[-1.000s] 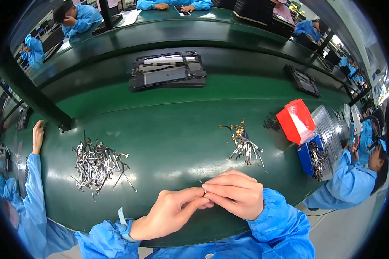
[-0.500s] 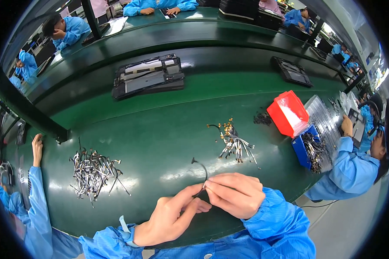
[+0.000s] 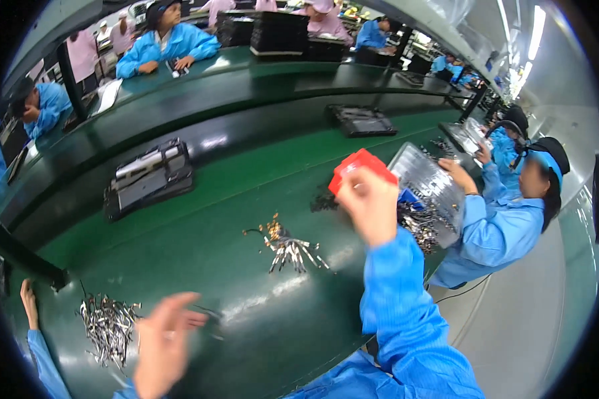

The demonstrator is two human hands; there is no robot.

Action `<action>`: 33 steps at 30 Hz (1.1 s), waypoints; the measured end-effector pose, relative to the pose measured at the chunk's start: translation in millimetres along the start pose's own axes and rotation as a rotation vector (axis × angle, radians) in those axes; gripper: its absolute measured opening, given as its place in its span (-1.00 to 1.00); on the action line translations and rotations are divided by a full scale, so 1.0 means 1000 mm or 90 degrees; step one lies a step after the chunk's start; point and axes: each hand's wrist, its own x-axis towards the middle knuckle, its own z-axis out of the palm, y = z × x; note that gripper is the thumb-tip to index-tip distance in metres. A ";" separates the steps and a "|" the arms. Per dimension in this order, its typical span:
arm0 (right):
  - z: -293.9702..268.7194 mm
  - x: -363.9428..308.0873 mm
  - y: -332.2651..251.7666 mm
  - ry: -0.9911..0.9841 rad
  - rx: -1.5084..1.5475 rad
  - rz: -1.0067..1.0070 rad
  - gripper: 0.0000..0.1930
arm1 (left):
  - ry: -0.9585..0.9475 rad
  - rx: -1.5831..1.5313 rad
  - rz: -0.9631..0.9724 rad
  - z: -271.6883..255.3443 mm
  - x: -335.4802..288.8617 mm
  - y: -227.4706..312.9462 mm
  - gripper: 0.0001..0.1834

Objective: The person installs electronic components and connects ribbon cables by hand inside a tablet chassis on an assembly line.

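A thin dark cable (image 3: 211, 311) shows beside our left hand (image 3: 168, 342); our right hand (image 3: 371, 203) is at a red bin (image 3: 353, 163).
We see the cable as a slim, bent, blurred line over the green table (image 3: 259, 356), just off our left fingertips; we cannot tell whether they grip it. Our hands are well apart, the right one's fingers curled toward its thumb, their contents unclear. Between them lies a fanned cable bundle (image 3: 286, 251), white and black with gold-coloured ends; a tangled silvery-black cable pile (image 3: 108, 329) sits left.
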 end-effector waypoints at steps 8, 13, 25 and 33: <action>-0.028 0.074 0.165 -0.063 -0.612 -0.029 -0.68 | 0.280 -0.160 -0.079 -0.147 0.082 -0.079 -0.70; 0.007 0.084 0.123 0.086 -0.446 -0.107 -0.82 | 0.284 -0.125 -0.026 -0.179 0.136 -0.149 -0.67; 0.350 0.073 -0.048 -0.345 0.069 -0.012 -0.37 | 0.097 -0.221 -0.176 -0.157 0.208 -0.156 -0.66; 0.272 0.116 -0.019 -0.550 0.585 0.204 -0.42 | -0.018 -0.493 -0.237 -0.067 0.102 -0.014 -0.69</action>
